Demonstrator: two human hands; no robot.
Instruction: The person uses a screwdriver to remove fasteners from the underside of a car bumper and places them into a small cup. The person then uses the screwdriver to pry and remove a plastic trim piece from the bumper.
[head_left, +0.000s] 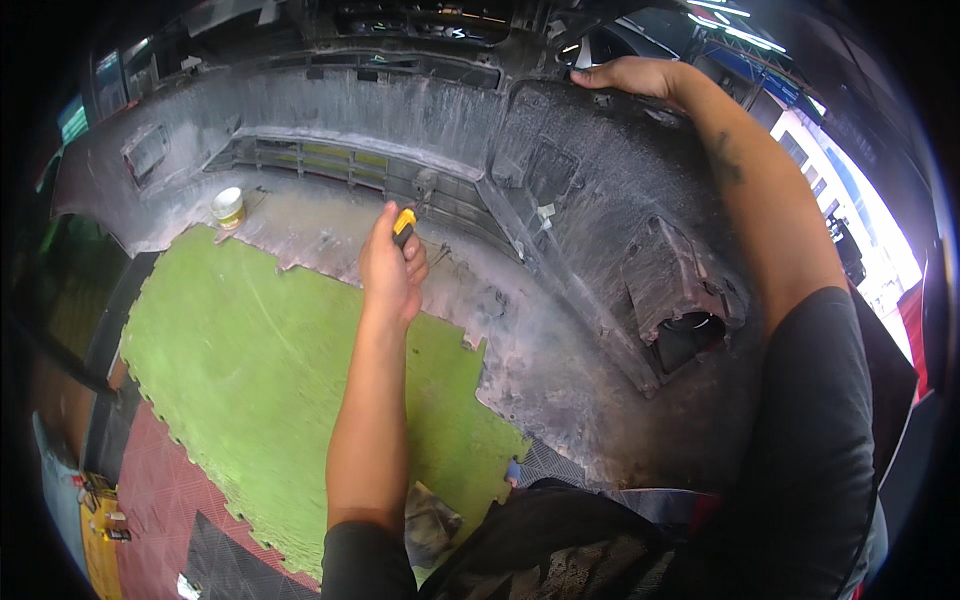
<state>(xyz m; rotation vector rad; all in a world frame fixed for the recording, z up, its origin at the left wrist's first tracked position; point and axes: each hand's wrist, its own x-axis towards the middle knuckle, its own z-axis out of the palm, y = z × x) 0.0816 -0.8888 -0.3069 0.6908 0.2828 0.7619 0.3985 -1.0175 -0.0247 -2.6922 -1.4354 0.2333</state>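
In front of me stands a large dark car bumper (pixel 430 125), its dusty inner side facing me and curving round from left to right. My left hand (pixel 393 270) is closed round a hand tool with a yellow-and-black handle (pixel 404 226). The tool's far end blurs into the grey behind it, so its kind is unclear. At the upper right, my right hand (pixel 632 76) grips the bumper's top edge. Its thumb lies along the rim, and the other fingers are mostly hidden. Below that hand, the bumper's right end has a round opening (pixel 690 335).
A green foam mat (pixel 240 330) with toothed edges lies on the floor inside the curve. A small white-and-yellow tub (pixel 228 206) stands beside the bumper at the left. Red floor tiles (pixel 155 500) and a yellow stand with small items (pixel 100 545) are at the lower left.
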